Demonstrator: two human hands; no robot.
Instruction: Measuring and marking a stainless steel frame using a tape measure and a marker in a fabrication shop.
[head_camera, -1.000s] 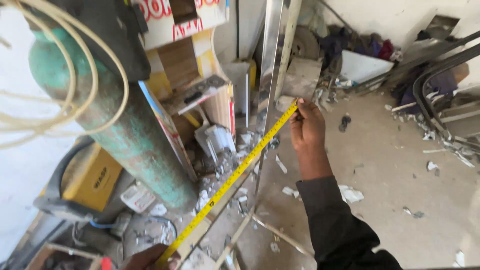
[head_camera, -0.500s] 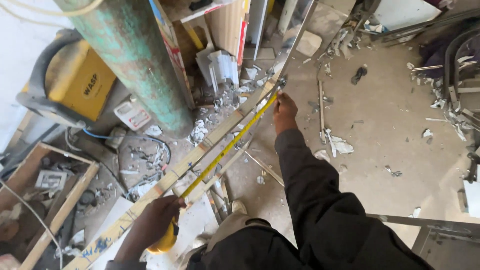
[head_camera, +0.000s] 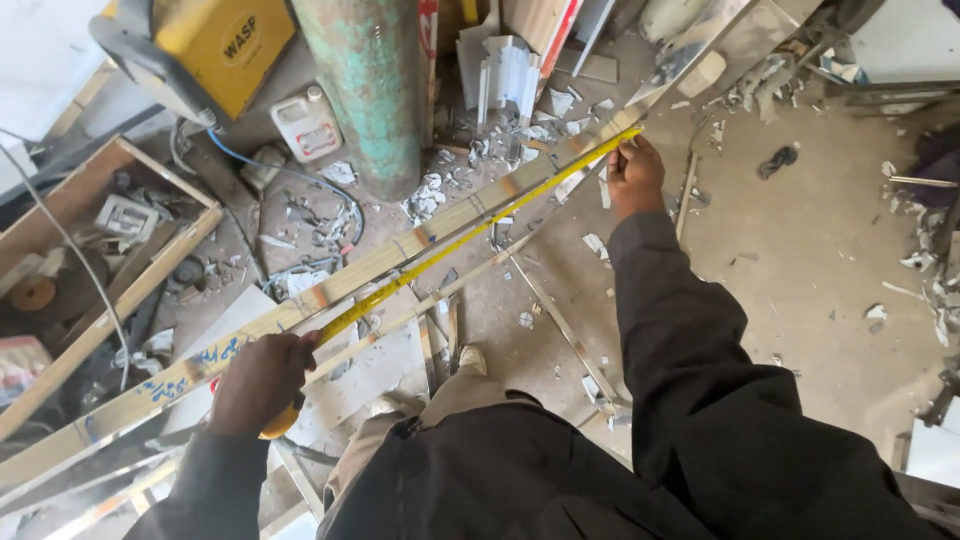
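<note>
The person is stretching a yellow tape measure (head_camera: 470, 240) along a long shiny metal strip (head_camera: 420, 240) that is slanting above the floor (head_camera: 800, 260) from lower left to upper right. The left hand (head_camera: 262, 382) is gripping the tape's case against the strip near its lower left part, fingers curled tight around it. The right hand (head_camera: 634, 176) is pinching the tape's far end against the strip near its upper right end. Judging by this, the tape is already drawn out and laid flat; no fresh mark is showing by the right hand, so reading and marking seem left to do.

At the left edge of the floor a wooden crate (head_camera: 95, 215) is holding a small packet and dark round parts, hard to tell apart. A green cylinder (head_camera: 375, 85), a yellow machine (head_camera: 215, 45) and a white plastic jug (head_camera: 308, 124) are standing behind the strip, among scattered scraps.
</note>
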